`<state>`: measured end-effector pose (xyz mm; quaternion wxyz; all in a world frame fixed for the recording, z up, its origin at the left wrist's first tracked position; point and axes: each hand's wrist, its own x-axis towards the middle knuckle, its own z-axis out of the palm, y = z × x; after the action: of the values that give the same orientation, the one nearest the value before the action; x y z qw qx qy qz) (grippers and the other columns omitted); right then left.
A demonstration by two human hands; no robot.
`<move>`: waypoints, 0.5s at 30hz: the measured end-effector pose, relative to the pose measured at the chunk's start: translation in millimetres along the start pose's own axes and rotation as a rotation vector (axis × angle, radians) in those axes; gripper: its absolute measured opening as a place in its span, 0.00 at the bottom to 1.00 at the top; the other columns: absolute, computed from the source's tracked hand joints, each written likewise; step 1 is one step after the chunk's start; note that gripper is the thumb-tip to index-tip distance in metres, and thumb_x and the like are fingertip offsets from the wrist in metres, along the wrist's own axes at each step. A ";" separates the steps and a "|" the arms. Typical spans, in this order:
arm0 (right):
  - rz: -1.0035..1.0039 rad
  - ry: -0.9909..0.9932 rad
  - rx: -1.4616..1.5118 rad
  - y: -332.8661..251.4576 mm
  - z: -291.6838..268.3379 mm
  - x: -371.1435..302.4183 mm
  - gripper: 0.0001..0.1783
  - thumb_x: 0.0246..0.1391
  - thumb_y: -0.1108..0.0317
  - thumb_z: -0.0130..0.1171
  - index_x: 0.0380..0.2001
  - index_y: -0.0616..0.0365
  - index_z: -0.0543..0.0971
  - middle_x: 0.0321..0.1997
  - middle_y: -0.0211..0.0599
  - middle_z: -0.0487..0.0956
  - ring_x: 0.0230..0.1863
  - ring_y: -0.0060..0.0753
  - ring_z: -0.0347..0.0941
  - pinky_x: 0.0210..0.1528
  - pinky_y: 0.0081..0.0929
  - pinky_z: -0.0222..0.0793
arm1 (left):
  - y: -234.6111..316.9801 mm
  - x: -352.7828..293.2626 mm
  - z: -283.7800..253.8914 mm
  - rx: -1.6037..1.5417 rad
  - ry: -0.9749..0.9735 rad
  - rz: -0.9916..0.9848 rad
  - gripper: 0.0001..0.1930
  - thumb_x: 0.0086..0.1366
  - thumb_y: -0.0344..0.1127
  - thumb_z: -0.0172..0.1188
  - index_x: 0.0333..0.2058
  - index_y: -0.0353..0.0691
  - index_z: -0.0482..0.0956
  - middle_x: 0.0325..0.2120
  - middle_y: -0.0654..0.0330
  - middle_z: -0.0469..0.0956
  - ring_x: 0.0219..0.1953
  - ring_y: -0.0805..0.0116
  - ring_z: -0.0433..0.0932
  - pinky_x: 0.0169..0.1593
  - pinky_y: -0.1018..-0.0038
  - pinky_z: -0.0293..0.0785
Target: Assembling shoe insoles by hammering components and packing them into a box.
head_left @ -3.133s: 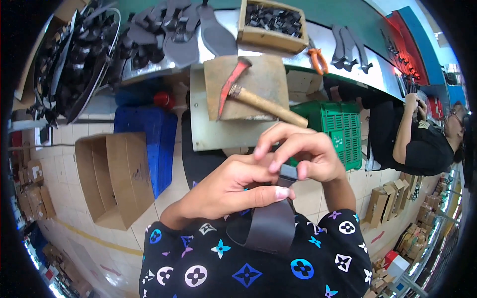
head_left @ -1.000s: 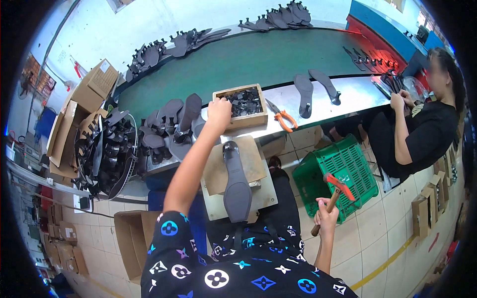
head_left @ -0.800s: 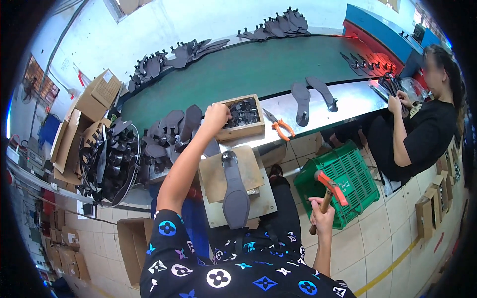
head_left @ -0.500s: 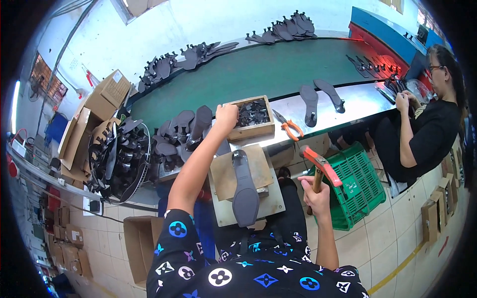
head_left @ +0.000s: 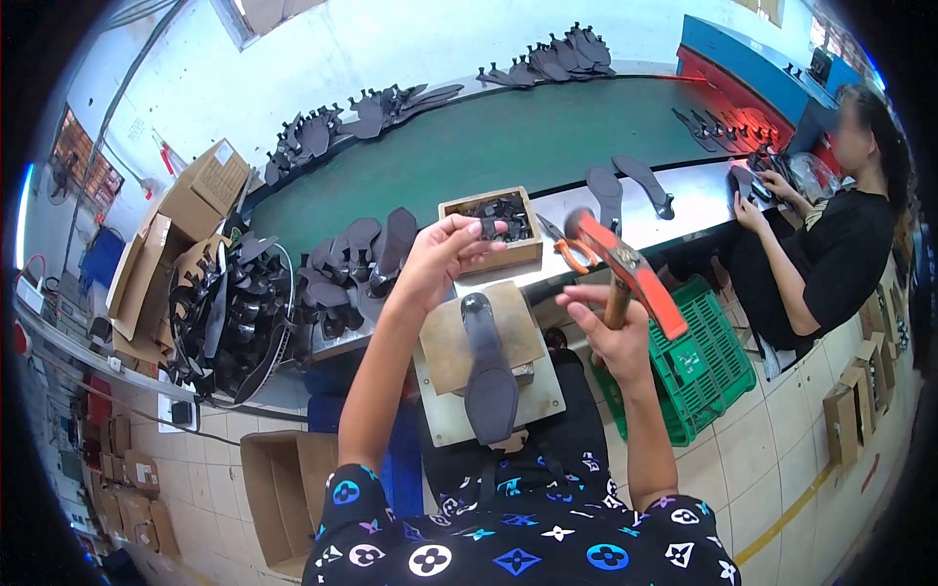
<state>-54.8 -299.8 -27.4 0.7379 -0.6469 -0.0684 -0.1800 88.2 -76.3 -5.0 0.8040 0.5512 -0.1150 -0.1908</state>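
Observation:
My right hand [head_left: 618, 337] is closed around the wooden handle of a hammer [head_left: 640, 278] with a red head, raised over the right side of my lap. In front of the wooden box [head_left: 508, 260], my left hand [head_left: 445, 256] pinches a small black piece [head_left: 491, 229]. Its exact kind is too small to make out. Similar small black pieces [head_left: 506, 210] fill the box. Between my hands, a dark shoe sole [head_left: 490, 391] lies lengthwise on a brown pad [head_left: 445, 337] over a pale board [head_left: 445, 410] at my lap.
Orange-handled pliers [head_left: 575, 256] lie right of the box. Heeled soles [head_left: 337, 256] are heaped at the left, beside a full round basket [head_left: 234, 317]. A green belt [head_left: 469, 146] runs behind. At the right sit a green crate [head_left: 694, 361] and a co-worker [head_left: 831, 234] handling a sole.
My left hand has come out of the box toward me with a small black piece in its fingers. The hammer has risen slightly in my right hand. The co-worker now holds up a sole.

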 end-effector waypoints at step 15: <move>0.270 -0.253 0.251 -39.1 60.9 -25.9 0.15 0.55 0.69 0.63 0.42 0.69 0.79 0.32 0.42 0.82 0.14 0.11 0.62 0.13 0.11 0.55 | 1.7 -147.6 62.4 0.701 0.225 0.779 0.28 0.48 0.24 0.72 0.50 0.38 0.75 0.35 0.60 0.83 0.36 0.70 0.80 0.45 0.74 0.72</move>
<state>-84.6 -239.4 9.7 0.8154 -0.5708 -0.0952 0.0127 -69.1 -64.4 23.1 0.5905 0.7202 -0.2810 0.2316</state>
